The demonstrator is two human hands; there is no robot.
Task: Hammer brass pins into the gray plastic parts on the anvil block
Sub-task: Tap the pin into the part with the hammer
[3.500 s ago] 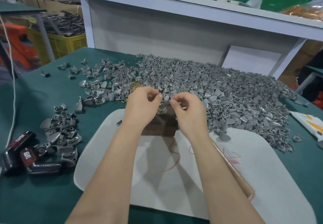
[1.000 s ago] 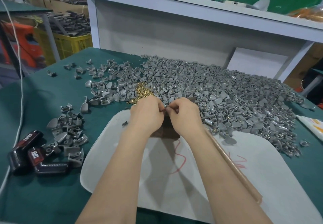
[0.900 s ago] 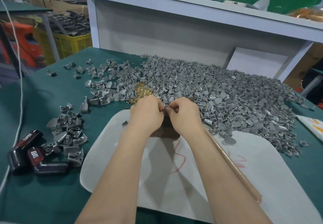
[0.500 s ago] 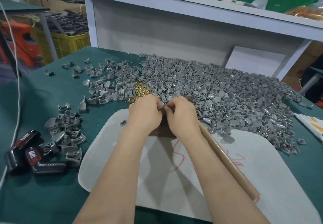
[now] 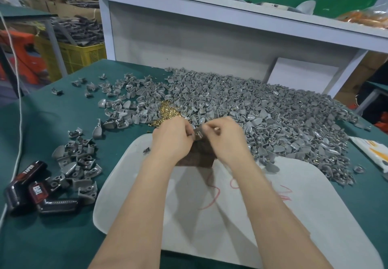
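Note:
My left hand (image 5: 174,140) pinches a small gray plastic part (image 5: 198,134) over the dark brown anvil block (image 5: 199,156). My right hand (image 5: 225,140) is curled just right of it, fingertips close to the part. A brown wooden bit, seemingly the hammer handle (image 5: 217,129), shows between its fingers; the rest of the hammer is hidden under my forearm. Loose brass pins (image 5: 168,113) lie just beyond my left hand. A big heap of gray parts (image 5: 262,117) covers the table behind and to the right.
The block stands on a white board (image 5: 304,205) with red scribbles, on a green table. At the left are a small pile of gray parts (image 5: 77,163), black-and-red TAPER pieces (image 5: 31,189) and a white cord (image 5: 19,100). A white shelf (image 5: 231,8) rises behind.
My hands were pressed together over the block and now sit slightly apart, showing the gray part between them. The wooden handle seen along my right forearm is now hidden.

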